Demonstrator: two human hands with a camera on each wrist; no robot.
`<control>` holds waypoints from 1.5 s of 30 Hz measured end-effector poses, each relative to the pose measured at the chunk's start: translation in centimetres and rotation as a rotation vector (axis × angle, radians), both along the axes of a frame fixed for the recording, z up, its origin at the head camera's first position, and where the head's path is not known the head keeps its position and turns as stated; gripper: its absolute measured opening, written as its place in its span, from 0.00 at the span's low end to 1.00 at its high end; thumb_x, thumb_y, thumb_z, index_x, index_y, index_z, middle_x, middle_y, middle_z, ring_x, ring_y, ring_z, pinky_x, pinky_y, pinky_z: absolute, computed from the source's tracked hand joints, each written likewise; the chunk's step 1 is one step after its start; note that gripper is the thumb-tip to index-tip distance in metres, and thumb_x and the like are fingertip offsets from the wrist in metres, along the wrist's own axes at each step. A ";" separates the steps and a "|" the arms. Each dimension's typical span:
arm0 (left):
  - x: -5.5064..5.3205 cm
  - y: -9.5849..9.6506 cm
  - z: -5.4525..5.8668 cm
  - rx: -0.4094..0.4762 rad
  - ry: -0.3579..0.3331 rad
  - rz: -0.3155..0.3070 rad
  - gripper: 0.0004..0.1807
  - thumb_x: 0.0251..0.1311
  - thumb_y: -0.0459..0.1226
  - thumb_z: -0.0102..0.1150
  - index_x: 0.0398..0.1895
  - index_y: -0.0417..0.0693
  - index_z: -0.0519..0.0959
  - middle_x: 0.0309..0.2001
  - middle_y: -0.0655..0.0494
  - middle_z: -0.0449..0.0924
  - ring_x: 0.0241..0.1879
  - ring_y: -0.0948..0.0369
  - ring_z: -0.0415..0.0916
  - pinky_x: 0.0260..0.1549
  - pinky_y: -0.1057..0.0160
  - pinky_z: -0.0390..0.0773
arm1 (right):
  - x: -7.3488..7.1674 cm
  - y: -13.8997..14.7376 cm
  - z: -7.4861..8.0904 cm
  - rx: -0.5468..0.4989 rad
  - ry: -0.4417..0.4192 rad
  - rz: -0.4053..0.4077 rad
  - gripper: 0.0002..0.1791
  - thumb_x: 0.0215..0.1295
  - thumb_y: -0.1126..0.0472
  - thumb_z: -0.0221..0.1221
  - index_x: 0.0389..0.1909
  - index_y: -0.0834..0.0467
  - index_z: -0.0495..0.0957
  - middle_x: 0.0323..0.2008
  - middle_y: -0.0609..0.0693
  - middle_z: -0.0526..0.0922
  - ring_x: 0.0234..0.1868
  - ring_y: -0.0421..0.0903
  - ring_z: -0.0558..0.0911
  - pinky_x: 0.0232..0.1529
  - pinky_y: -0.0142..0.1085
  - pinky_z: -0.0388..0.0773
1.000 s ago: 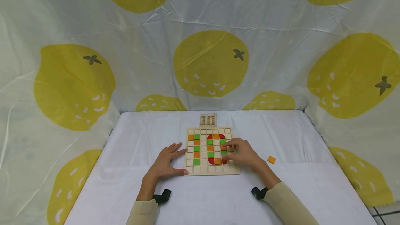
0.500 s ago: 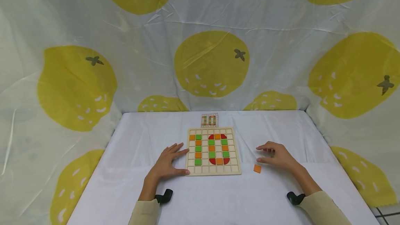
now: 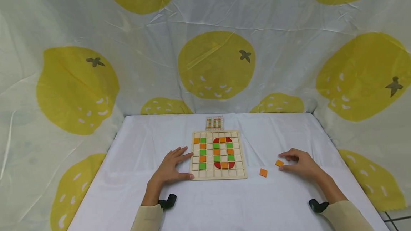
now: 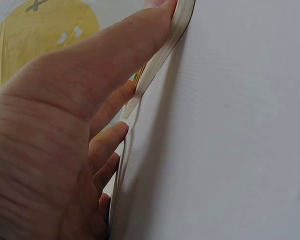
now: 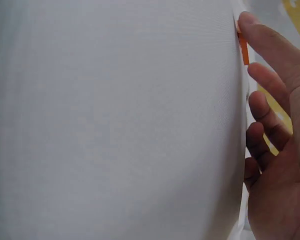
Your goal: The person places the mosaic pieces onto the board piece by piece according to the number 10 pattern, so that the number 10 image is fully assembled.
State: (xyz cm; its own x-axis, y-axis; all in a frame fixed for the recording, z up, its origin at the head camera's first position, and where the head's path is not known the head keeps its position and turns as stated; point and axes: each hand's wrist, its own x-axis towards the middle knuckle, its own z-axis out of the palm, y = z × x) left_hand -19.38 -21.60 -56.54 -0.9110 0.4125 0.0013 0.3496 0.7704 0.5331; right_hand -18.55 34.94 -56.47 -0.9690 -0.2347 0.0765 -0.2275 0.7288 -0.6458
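Note:
A wooden grid board (image 3: 209,176) lies on the white cloth, with green, orange and red tiles set in it in the shape of a 10. My left hand (image 3: 171,167) rests at its left edge, fingers spread, thumb on the near corner; in the left wrist view the thumb (image 4: 105,60) lies against the board's rim (image 4: 182,17). To the right of the board, my right hand (image 3: 300,163) has thumb and index finger spread around an orange tile (image 3: 279,163) on the cloth. A second orange tile (image 3: 263,172) lies between that hand and the board.
A small pattern card (image 3: 214,123) showing a 10 lies behind the board. The cloth-covered table (image 3: 244,206) meets a lemon-print curtain (image 3: 147,63) at the back and sides. Each wrist carries a black camera mount (image 3: 167,201).
My right hand has left the board's right side and moved right to the orange tile. The second orange tile, hidden at first, now shows. The left hand stays put.

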 end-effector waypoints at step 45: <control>0.0 -0.1 -0.1 0.003 0.015 -0.007 0.51 0.44 0.69 0.71 0.74 0.66 0.72 0.80 0.54 0.60 0.82 0.46 0.50 0.78 0.34 0.48 | -4.1 -12.7 2.3 -0.111 -0.026 0.187 0.13 0.56 0.48 0.76 0.42 0.43 0.90 0.29 0.39 0.77 0.35 0.42 0.74 0.36 0.31 0.71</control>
State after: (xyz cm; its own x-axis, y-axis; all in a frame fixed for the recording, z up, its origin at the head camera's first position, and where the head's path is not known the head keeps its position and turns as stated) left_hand -19.37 -21.66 -56.60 -0.9079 0.4188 0.0161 0.3631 0.7666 0.5296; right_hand -22.69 22.22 -54.16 -0.9113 -0.4023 0.0875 -0.3344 0.5994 -0.7272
